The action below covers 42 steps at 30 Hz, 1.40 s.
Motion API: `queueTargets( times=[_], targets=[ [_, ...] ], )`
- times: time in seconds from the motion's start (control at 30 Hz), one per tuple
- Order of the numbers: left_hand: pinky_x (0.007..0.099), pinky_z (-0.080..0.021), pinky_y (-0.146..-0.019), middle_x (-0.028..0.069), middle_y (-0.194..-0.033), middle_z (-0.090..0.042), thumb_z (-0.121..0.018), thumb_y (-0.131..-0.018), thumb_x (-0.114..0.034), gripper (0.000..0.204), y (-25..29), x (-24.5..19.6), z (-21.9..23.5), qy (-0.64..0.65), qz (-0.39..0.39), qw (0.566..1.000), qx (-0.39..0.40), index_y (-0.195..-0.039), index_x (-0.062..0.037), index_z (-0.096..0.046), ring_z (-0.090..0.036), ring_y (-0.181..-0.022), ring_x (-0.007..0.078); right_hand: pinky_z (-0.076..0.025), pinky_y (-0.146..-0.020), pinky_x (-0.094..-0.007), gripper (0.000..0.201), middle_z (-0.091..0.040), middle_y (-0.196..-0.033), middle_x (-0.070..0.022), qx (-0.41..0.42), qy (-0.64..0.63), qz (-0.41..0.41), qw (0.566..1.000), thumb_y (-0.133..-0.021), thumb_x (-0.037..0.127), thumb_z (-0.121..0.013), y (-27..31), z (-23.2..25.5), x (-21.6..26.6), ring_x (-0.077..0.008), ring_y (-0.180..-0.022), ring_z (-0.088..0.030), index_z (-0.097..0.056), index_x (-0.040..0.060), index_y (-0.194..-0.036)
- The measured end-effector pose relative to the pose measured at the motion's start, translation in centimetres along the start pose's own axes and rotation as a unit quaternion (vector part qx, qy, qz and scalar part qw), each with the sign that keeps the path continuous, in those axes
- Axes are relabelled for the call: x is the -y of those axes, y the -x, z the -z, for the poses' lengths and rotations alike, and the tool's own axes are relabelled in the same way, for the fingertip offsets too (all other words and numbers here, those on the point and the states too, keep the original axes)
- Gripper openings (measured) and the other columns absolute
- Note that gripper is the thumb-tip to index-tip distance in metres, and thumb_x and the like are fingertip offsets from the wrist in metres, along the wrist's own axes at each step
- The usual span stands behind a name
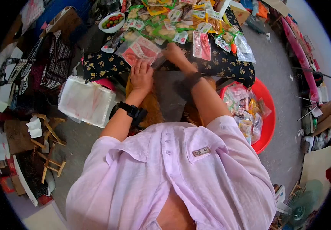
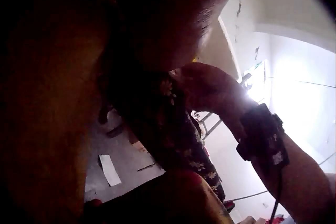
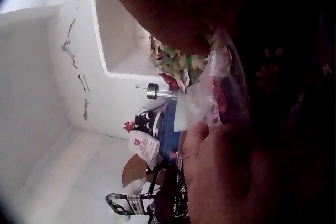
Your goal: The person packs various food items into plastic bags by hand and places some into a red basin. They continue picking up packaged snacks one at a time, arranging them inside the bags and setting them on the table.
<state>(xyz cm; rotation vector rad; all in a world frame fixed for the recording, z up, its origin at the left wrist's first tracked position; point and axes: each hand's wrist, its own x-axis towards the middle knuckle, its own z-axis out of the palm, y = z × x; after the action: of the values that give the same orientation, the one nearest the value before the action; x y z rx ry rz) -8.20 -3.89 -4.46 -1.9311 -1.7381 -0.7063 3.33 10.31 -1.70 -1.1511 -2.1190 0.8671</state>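
Note:
A flat packet with red printing (image 1: 140, 51) lies inside a loose clear plastic bag (image 1: 158, 61) near the front edge of the cloth-covered table. My left hand (image 1: 141, 78) holds the bag's near side, fingers over the packet's lower edge and thumb out of sight. At the bag's right side, my right hand (image 1: 176, 55) has curled fingers pinching the plastic; its fingertips are hidden. From the right wrist, the bag (image 3: 231, 77) stretches between the two hands, with the left hand (image 3: 220, 171) below. The left wrist view is mostly dark.
Several green and yellow food packets (image 1: 169, 28) cover the table's far part, beside a bowl of small red and green fruit (image 1: 112, 23). Another red-printed packet (image 1: 201, 46) lies rightward. A stack of clear bags (image 1: 87, 101) is at left, a red basin (image 1: 267, 126) of packets at right.

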Motion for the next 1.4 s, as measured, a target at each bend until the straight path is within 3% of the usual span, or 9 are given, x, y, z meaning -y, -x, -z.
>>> queueTargets(
  times=[0.1, 0.27, 0.4, 0.53, 0.67, 0.9, 1.0, 1.17, 1.4],
  targets=[
    [0.0455, -0.026, -0.089, 0.0134, -0.110, -0.038, -0.059, -0.060, -0.008, 0.030, 0.5, 0.1, 1.0, -0.013, 0.017, 1.000, 0.020, -0.089, -0.0067, -0.049, -0.032, -0.109, 0.0319, -0.043, -0.065, -0.0340, 0.039, -0.056, -0.085, -0.0201, 0.079, 0.071, 0.032, 0.994, -0.068, 0.020, -0.058, -0.3, -0.5, -0.3, -0.0314, -0.075, -0.055, -0.048, -0.0042, -0.096],
    [0.0431, -0.032, -0.082, 0.0139, -0.099, -0.045, -0.052, -0.063, -0.010, 0.018, -0.5, 1.2, 1.4, 0.009, 0.080, 0.996, 0.041, -0.081, -0.0069, -0.048, -0.040, -0.098, 0.0320, -0.041, -0.047, -0.0287, 0.024, -0.053, -0.067, -0.0078, 0.091, -0.369, -0.078, 0.922, -0.069, 0.006, -0.053, 1.7, 0.2, 1.6, -0.0132, -0.056, -0.049, -0.053, -0.0005, -0.092],
    [0.0432, -0.035, -0.078, 0.0154, -0.091, -0.050, -0.049, -0.064, -0.005, 0.015, -1.0, 2.1, 4.1, 0.004, -0.050, 0.996, -0.080, -0.078, -0.0025, -0.046, -0.045, -0.089, 0.0345, -0.040, -0.046, -0.0283, 0.022, -0.053, -0.068, -0.0092, 0.118, -0.405, -0.048, 0.905, -0.071, 0.007, -0.049, 3.2, 2.9, 3.7, -0.0151, -0.053, -0.049, -0.052, -0.0031, -0.091],
    [0.0381, -0.038, -0.077, 0.0164, -0.091, -0.050, -0.049, -0.074, -0.009, 0.015, -2.4, 1.1, 8.9, 0.089, -0.038, 0.987, -0.130, -0.087, -0.0012, -0.048, -0.048, -0.084, 0.0319, -0.042, -0.050, -0.0279, 0.021, -0.053, -0.068, -0.0089, 0.082, -0.493, -0.021, 0.866, -0.071, 0.007, -0.050, 6.2, 6.3, 6.3, -0.0148, -0.057, -0.050, -0.052, -0.0035, -0.090],
    [0.0259, -0.040, -0.068, 0.0092, -0.086, -0.052, -0.047, -0.080, -0.010, 0.014, -4.3, -0.4, 12.3, 0.214, 0.030, 0.970, -0.111, -0.090, -0.0004, -0.048, -0.050, -0.073, 0.0156, -0.043, -0.052, -0.0239, 0.020, -0.054, -0.072, -0.0034, 0.036, -0.515, 0.030, 0.856, -0.074, 0.011, -0.052, 9.1, 9.4, 7.6, -0.0099, -0.060, -0.052, -0.053, -0.0009, -0.090],
    [0.0200, -0.038, -0.065, 0.0042, -0.084, -0.050, -0.047, -0.077, -0.002, 0.008, -6.5, -5.1, 12.8, 0.557, 0.087, 0.823, 0.074, -0.086, -0.0021, -0.047, -0.047, -0.071, 0.0082, -0.045, -0.059, -0.0222, 0.021, -0.056, -0.074, -0.0042, -0.013, -0.448, 0.003, 0.894, -0.074, 0.016, -0.057, 16.3, 15.7, 5.6, -0.0109, -0.068, -0.054, -0.053, 0.0001, -0.089],
    [0.0194, -0.038, -0.066, 0.0024, -0.083, -0.050, -0.047, -0.076, 0.000, 0.012, -6.6, -8.4, 12.2, 0.605, 0.073, 0.767, 0.203, -0.088, -0.0019, -0.048, -0.046, -0.073, 0.0067, -0.045, -0.060, -0.0217, 0.019, -0.056, -0.074, -0.0039, -0.054, -0.519, -0.098, 0.848, -0.075, 0.016, -0.056, 20.4, 18.6, 5.1, -0.0104, -0.068, -0.054, -0.054, 0.0011, -0.087],
    [0.0196, -0.038, -0.066, 0.0003, -0.083, -0.049, -0.050, -0.076, -0.003, 0.017, -6.8, -11.2, 10.2, 0.559, 0.035, 0.748, 0.356, -0.092, -0.0013, -0.048, -0.046, -0.074, 0.0066, -0.044, -0.060, -0.0209, 0.014, -0.055, -0.074, -0.0025, -0.191, -0.465, -0.114, 0.857, -0.077, 0.014, -0.052, 25.0, 21.0, 0.6, -0.0094, -0.066, -0.053, -0.054, 0.0025, -0.085],
    [0.0220, -0.039, -0.068, 0.0022, -0.082, -0.051, -0.049, -0.076, -0.008, 0.017, -3.1, -6.4, 3.1, 0.508, 0.143, 0.734, 0.428, -0.092, -0.0012, -0.049, -0.047, -0.075, 0.0089, -0.043, -0.057, -0.0234, 0.013, -0.055, -0.069, -0.0015, -0.269, -0.252, -0.250, 0.896, -0.073, 0.013, -0.052, 30.6, 22.7, -8.1, -0.0094, -0.063, -0.052, -0.056, 0.0021, -0.079]
  ],
)
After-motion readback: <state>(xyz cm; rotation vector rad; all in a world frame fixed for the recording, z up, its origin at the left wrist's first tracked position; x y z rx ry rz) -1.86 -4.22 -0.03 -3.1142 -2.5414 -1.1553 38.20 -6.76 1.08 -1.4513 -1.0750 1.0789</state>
